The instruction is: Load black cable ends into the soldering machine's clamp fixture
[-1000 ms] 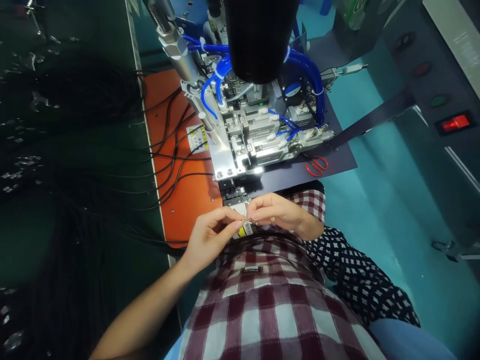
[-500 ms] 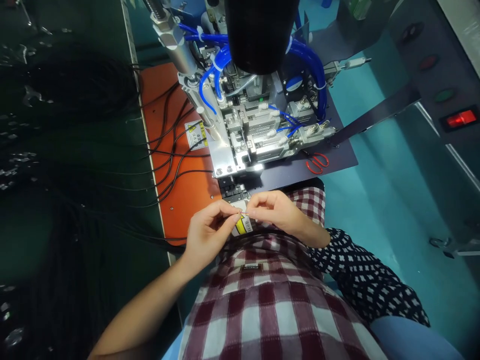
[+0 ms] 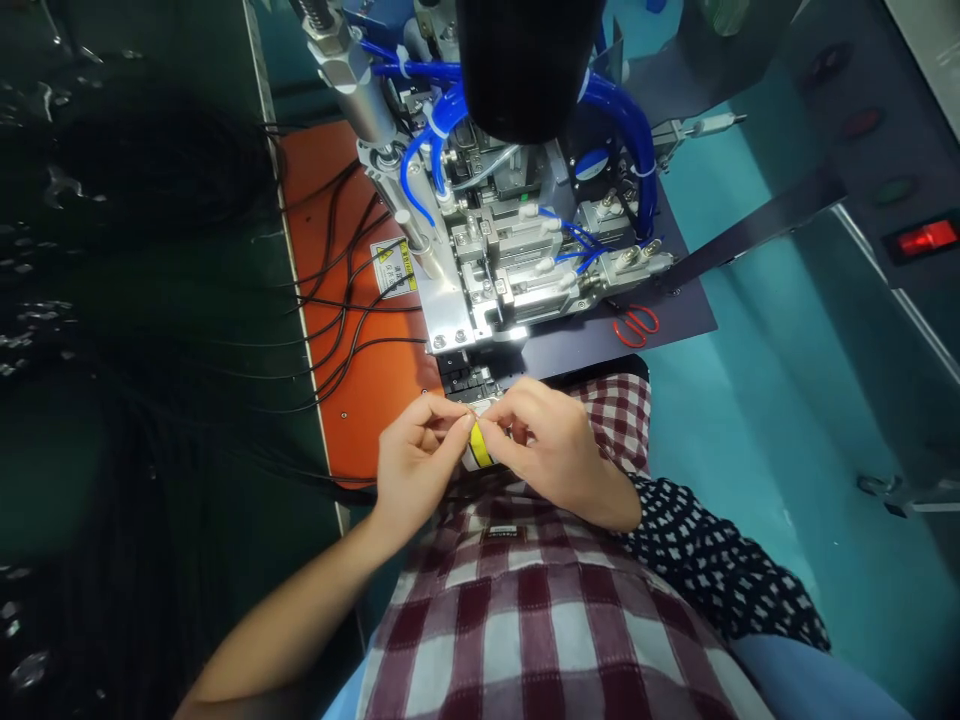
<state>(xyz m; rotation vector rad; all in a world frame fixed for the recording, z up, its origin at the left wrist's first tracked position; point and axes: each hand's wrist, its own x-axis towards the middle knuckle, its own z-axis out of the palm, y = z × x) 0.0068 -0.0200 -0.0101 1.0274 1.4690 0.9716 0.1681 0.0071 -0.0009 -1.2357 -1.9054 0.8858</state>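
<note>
My left hand (image 3: pixel 416 465) is closed in a pinch, thumb against forefinger, on the end of a thin wire (image 3: pixel 474 415). Its fingertips almost meet those of my right hand (image 3: pixel 551 450), which pinches the same small spot. Most of the wire is covered by the fingers, so its tip cannot be made out. Just below the fingertips shows a yellow and white label (image 3: pixel 481 447) on the machine's front. A small black metal fixture (image 3: pixel 469 378) sits right beyond my hands.
The machine (image 3: pixel 517 250) with blue air tubes (image 3: pixel 634 125) stands ahead. Black cables (image 3: pixel 349 255) run across the orange board (image 3: pixel 390 420) to a dark cable bundle at left. Red-handled scissors (image 3: pixel 636 325) lie on the grey plate (image 3: pixel 577 350). A lit red switch (image 3: pixel 926 238) is at right.
My right hand has shifted left and turned, bringing its fingertips up against my left hand's. The wire ends that showed between them are now mostly covered. My left hand has barely moved.
</note>
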